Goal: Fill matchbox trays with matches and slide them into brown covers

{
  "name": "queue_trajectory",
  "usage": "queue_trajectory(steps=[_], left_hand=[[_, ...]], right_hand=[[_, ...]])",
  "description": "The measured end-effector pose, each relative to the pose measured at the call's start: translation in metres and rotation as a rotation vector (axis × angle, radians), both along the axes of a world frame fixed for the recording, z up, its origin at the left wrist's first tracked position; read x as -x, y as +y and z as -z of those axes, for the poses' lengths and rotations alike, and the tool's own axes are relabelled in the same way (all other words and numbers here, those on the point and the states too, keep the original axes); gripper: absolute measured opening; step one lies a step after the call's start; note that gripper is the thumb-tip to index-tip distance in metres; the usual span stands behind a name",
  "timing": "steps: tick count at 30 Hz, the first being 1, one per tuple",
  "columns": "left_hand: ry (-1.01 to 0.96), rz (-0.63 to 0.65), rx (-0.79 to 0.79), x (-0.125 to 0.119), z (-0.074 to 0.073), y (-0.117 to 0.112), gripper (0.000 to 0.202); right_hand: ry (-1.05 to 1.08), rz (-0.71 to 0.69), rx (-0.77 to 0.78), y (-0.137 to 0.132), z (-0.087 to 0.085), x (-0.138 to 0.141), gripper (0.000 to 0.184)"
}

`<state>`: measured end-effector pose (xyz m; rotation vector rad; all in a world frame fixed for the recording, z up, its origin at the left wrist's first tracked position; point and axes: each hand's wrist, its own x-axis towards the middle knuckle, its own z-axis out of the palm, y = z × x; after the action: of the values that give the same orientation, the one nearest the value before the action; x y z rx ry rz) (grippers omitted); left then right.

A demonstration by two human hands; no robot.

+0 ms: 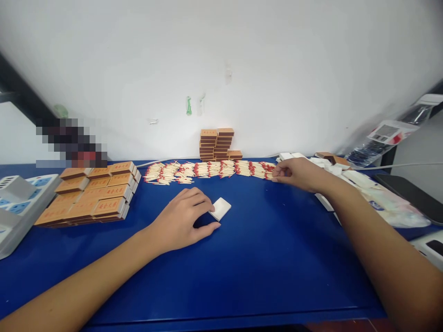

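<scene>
My left hand (183, 219) rests on the blue table (263, 267), its fingers curled round one end of a small white inner matchbox tray (220, 208). A long row of red-tipped matches (207, 170) lies across the far part of the table. My right hand (294, 173) reaches to the right end of that row, fingers pinched together on some matches there.
Orange matchboxes are laid out in a block (92, 191) at the left, and a small stack of them (216, 144) stands by the white wall. White trays (328, 166) and plastic bags lie at the right. A power strip (17, 203) sits at the far left.
</scene>
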<state>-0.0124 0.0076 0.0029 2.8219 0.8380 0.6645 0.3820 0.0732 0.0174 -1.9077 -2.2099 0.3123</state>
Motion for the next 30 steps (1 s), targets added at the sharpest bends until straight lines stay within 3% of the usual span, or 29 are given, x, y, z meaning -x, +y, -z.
queue_trajectory(steps=[10, 15, 22, 26, 30], left_hand=[[-0.036, -0.011, 0.028, 0.004, 0.001, 0.006, 0.016], [-0.082, -0.054, 0.056, -0.001, 0.001, 0.004, 0.042], [-0.091, -0.091, 0.128, -0.006, 0.000, 0.003, 0.053], [-0.087, -0.088, 0.140, -0.006, 0.001, 0.003, 0.060], [-0.063, -0.113, 0.178, -0.007, 0.002, 0.002, 0.066]], right_hand=[[-0.001, -0.010, 0.023, -0.002, 0.002, 0.006, 0.008], [0.058, -0.058, -0.027, -0.008, -0.005, 0.017, 0.013], [0.330, -0.277, -0.030, -0.039, -0.018, 0.075, 0.026], [0.483, -0.384, 0.060, -0.056, -0.014, 0.109, 0.025], [0.533, -0.424, 0.104, -0.064, -0.006, 0.125, 0.018]])
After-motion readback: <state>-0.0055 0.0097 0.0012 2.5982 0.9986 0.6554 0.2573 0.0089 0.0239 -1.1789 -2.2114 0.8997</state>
